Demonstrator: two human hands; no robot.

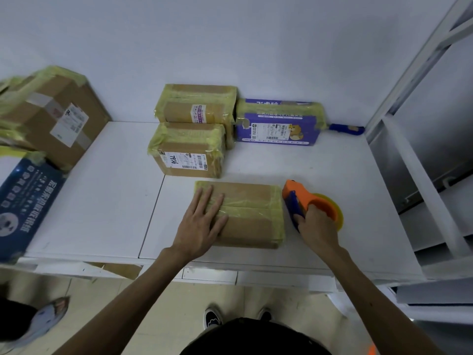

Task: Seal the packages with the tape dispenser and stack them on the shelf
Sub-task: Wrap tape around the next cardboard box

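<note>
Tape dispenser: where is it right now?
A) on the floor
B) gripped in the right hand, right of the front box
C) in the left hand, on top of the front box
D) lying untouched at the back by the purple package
B: the right hand grips the orange tape dispenser just right of the front box, while the left hand lies flat on that box.
</note>
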